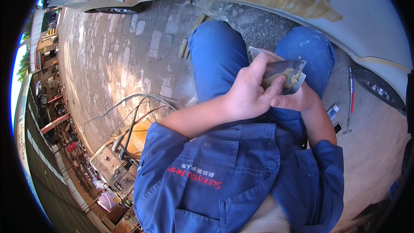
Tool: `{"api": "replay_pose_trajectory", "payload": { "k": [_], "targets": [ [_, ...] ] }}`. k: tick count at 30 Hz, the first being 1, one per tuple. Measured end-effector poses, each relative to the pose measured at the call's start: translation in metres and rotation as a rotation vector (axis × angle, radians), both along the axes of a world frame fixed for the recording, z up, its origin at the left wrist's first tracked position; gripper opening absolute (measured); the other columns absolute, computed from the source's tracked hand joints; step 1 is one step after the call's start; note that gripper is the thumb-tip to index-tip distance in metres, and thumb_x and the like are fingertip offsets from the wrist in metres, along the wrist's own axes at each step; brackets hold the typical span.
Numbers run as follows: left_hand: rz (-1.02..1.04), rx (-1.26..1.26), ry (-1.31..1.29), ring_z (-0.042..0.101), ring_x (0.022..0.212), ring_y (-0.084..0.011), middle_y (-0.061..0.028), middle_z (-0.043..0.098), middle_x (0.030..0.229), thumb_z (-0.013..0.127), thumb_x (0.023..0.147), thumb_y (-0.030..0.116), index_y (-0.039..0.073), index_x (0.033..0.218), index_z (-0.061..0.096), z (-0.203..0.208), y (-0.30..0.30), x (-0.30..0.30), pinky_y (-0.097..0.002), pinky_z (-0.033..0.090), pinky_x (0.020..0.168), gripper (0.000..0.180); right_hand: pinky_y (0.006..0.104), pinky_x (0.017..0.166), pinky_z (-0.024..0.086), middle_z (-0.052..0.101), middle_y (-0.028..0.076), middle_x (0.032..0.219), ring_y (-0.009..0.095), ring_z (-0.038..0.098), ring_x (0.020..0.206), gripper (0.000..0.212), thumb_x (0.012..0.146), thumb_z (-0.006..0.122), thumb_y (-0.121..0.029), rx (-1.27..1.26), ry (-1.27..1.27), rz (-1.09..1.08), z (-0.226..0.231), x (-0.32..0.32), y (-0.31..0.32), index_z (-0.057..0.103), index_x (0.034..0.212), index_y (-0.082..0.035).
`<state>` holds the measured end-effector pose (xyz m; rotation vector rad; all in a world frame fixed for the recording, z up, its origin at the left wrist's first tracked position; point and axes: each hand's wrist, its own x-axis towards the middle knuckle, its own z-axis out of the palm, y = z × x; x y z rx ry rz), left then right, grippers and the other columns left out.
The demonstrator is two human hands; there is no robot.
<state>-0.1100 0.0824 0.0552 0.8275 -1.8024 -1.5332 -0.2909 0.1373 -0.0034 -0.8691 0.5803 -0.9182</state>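
- Flat metal spreader blade (288,74): held above the person's lap, between the two knees in blue trousers; its face carries a smear and a small lump of tan filler paste (294,79).
- A second thin blade (258,52) shows behind it, its corner sticking out above the fingers; how the two blades meet is hidden by the hands.
- Left hand (249,92): fingers curled and pressed over the left part of the blades, thumb laid on the front face, pinching them.
- Right hand (299,100): below and to the right, thumb pressed to the lower edge of the spreader blade, the other fingers hidden beneath it; it grips the blade from under.
- Both forearms come out of a blue work jacket (224,168) with rolled sleeves.
- White car body panel (366,21): just beyond the knees, with patches of tan filler on it; a dark tyre (381,87) to the right.
- Ground at the right: a slim red-and-white rod tool (351,99) and two small dark objects (333,111) near the right elbow.
- Ground at the left: hoses (129,116) lead to a grey box-shaped machine (113,164) on brick paving (112,51).
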Motion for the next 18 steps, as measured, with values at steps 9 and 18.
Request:
{"api": "replay_pose_trajectory", "payload": {
  "k": [9,18],
  "targets": [
    [0.016,0.015,-0.048,0.067,0.092,-0.0105,-0.0094,0.07,0.097,0.067,0.099,0.002,-0.001,0.114,0.05,0.006,-0.015,0.0,-0.0268,0.055,0.075,0.023,0.0385,0.115,0.039,0.049,0.009,0.146,0.02,0.047,0.136,0.096,0.078,0.094,-0.03,-0.044,-0.052,-0.113,0.008,0.005,0.002,0.04,0.15,0.0],
    [-0.143,-0.173,-0.01,0.068,0.084,-0.0114,-0.0082,0.071,0.09,0.066,0.099,0.002,-0.001,0.116,0.051,0.007,-0.011,-0.001,-0.0281,0.055,0.072,0.023,0.0367,0.113,0.04,0.05,0.008,0.145,0.018,0.048,0.134,0.096,0.078,0.094,-0.03,-0.043,-0.081,-0.084,0.002,0.003,-0.001,0.038,0.15,0.001]
  ]
}}
